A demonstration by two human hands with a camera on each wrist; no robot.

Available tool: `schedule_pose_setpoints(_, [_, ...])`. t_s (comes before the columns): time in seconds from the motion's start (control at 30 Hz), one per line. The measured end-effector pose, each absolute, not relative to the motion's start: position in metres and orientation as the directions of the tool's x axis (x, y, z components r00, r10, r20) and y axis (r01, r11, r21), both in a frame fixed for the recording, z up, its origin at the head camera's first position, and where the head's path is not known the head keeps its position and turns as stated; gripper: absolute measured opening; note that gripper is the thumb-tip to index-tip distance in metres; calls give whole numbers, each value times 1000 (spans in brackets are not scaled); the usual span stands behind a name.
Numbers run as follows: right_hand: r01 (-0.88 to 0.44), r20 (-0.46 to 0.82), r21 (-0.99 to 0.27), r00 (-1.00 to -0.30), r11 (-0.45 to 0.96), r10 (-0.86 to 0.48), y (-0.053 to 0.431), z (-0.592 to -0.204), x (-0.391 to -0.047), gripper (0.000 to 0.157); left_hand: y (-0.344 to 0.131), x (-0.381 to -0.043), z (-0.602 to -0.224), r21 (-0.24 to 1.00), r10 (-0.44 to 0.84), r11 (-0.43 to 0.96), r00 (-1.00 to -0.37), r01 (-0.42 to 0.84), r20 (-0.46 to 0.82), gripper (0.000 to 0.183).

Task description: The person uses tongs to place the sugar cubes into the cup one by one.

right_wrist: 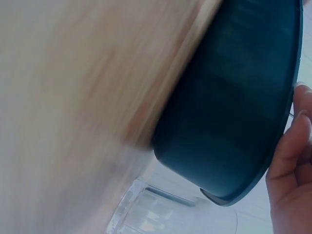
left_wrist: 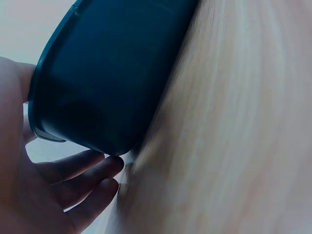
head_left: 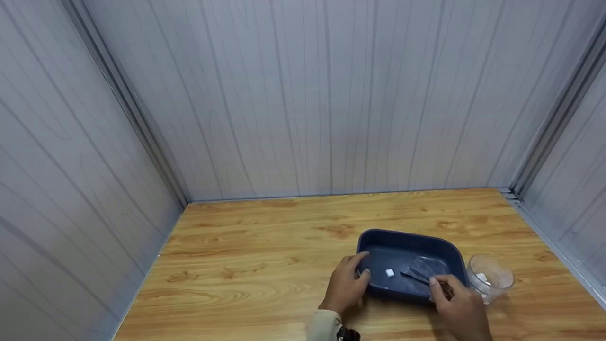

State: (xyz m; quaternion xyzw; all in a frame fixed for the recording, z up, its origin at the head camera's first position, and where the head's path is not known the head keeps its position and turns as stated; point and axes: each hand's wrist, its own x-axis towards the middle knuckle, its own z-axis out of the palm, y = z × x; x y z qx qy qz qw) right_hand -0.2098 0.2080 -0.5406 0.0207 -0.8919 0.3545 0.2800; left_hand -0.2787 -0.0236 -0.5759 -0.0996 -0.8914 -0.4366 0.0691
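A dark blue rectangular tray (head_left: 393, 253) with rounded corners stands on the wooden table. My left hand (head_left: 348, 284) holds its left end, thumb at the rim; in the left wrist view the fingers (left_wrist: 92, 178) lie against the outer wall. My right hand (head_left: 459, 303) pinches a pair of dark tweezers (head_left: 415, 276) over the tray's near right side. Their two tips are apart and point left at a small white cube (head_left: 390, 273) on the tray floor, with nothing between them. Right of the tray, a clear cup (head_left: 503, 279) contains several white cubes (head_left: 482, 277).
The cup stands close beside the tray's right end, just beyond my right hand. Whitish smears mark the tray floor. Pale panel walls (head_left: 303, 118) enclose the wooden table (head_left: 246, 265) at the back and both sides.
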Motion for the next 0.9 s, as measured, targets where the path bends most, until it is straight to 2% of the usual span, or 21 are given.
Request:
schedule_pose_setpoints(0.27, [-222, 470, -618, -873, 754, 128, 208, -538, -211, 8, -23, -280, -577, 761, 117, 602, -970, 241, 214, 37])
schedule_pose_setpoints(0.47, [-268, 525, -580, -845, 769, 101, 209, -540, -213, 3, -22, -278, -575, 761, 118, 603, -970, 240, 212, 36])
schedule_pose_setpoints(0.77, [-279, 535, -559, -841, 781, 83, 205, -541, -213, 4, -24, -277, -576, 761, 124, 601, -969, 244, 212, 35])
schedule_pose_setpoints(0.9, [-335, 586, -538, -808, 774, 58, 202, -542, -216, 8, -24, -277, -575, 750, 123, 613, -968, 247, 219, 35])
